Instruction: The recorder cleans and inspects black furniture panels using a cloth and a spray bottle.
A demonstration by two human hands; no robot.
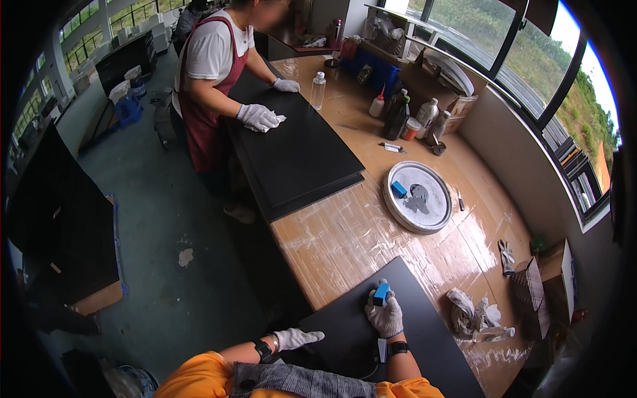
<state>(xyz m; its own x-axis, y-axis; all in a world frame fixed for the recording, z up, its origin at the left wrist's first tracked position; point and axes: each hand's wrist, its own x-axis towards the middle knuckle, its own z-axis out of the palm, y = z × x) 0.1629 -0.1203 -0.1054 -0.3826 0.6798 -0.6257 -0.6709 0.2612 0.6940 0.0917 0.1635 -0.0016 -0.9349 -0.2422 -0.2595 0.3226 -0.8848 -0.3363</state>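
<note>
My right hand, in a white knit glove, grips a small blue block above a flat black panel. The panel lies across the near end of the covered table. My left hand, also gloved, rests at the panel's left edge with its fingers stretched out and nothing in them. Beyond the panel, a round white lid-like tray holds a smear of dark grey paste and a second blue block.
Across the table a co-worker in a dark red apron wipes stacked black panels with a white cloth. Several bottles stand near the window wall. Crumpled rags, a clear bottle and a glove lie at right.
</note>
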